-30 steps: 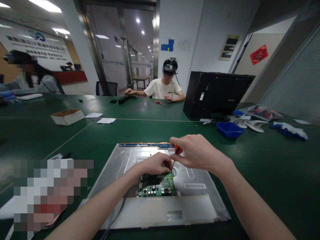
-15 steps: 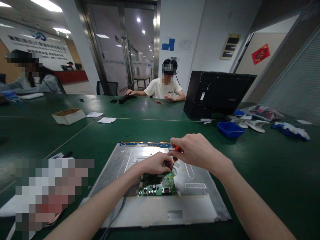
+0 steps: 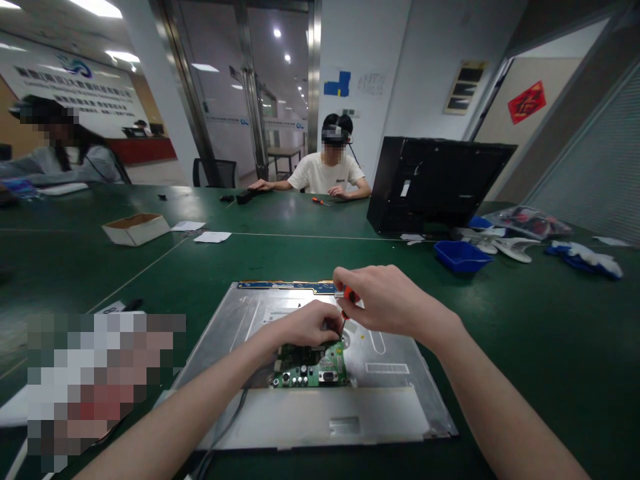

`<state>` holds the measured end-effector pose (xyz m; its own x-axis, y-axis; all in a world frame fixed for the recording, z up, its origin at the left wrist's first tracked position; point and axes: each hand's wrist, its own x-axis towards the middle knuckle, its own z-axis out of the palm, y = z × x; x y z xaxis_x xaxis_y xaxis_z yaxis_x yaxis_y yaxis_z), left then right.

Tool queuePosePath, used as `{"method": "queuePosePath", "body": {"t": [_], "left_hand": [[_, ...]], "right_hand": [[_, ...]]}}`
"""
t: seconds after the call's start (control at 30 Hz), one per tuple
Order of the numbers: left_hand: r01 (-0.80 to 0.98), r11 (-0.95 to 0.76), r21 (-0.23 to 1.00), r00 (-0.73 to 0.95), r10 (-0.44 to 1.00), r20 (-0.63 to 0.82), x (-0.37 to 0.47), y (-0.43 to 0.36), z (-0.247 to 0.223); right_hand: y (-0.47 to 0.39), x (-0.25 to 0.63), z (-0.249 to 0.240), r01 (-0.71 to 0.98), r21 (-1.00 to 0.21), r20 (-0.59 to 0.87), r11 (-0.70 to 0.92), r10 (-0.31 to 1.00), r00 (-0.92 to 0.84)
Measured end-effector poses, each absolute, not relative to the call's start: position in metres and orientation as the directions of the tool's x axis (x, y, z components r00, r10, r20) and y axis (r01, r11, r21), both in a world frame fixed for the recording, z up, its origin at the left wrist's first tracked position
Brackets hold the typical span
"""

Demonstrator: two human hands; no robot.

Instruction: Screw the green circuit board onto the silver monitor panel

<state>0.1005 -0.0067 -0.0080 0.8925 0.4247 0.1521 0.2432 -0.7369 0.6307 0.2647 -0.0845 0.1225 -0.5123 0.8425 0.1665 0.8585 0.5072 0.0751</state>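
Observation:
My right hand (image 3: 385, 297) is closed around a red-and-black screwdriver (image 3: 351, 295). Its thin shaft points down at the upper right corner of a green circuit board (image 3: 311, 377). Beside the shaft, my left hand (image 3: 314, 323) has its fingers curled together at that same corner; what they pinch, if anything, is hidden. The board lies on the metal back of a flat display panel (image 3: 395, 407), and part of it is covered by my left hand. A narrow blue circuit strip (image 3: 280, 285) runs along the panel's far edge. Grey cables (image 3: 235, 420) pass under my left forearm.
Beyond the panel are a blue tray (image 3: 461, 257), a black monitor housing (image 3: 440, 187) and blue-white gloves (image 3: 585, 259). An open cardboard box (image 3: 137, 230) and paper slips (image 3: 213, 237) lie to the left. A person (image 3: 327, 170) sits across the green table (image 3: 280, 257).
Both hands stay at the board's corner. The right hand has turned slightly on the screwdriver. The whole view has shifted a little.

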Motion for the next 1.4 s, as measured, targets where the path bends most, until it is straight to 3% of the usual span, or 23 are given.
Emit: {"method": "queuePosePath", "body": {"t": [0.1, 0.33, 0.57, 1.13, 1.4], "left_hand": [[0.212, -0.725, 0.655, 0.901, 0.405, 0.157, 0.1011, -0.0069, -0.0074], [0.29, -0.744, 0.602, 0.893, 0.437, 0.11, 0.1028, -0.0115, 0.0008], [0.275, -0.761, 0.588, 0.897, 0.422, 0.127, 0.1037, -0.0113, -0.0024], [0.314, -0.815, 0.486, 0.901, 0.417, 0.117, 0.1041, -0.0152, 0.0007], [0.244, -0.831, 0.5, 0.917, 0.366, 0.159, 0.1047, -0.0132, -0.0034]], "right_hand": [[-0.0853, 0.267, 0.1236, 0.838, 0.041, 0.156, 0.544, 0.825, -0.543], [-0.0783, 0.268, 0.12, 0.867, 0.129, 0.191, 0.481, 0.846, -0.497], [-0.0801, 0.268, 0.118, 0.846, 0.061, 0.217, 0.53, 0.82, -0.53], [-0.0793, 0.2653, 0.118, 0.863, 0.175, 0.217, 0.473, 0.837, -0.503], [-0.0824, 0.2668, 0.1175, 0.84, 0.068, 0.211, 0.538, 0.816, -0.539]]}}
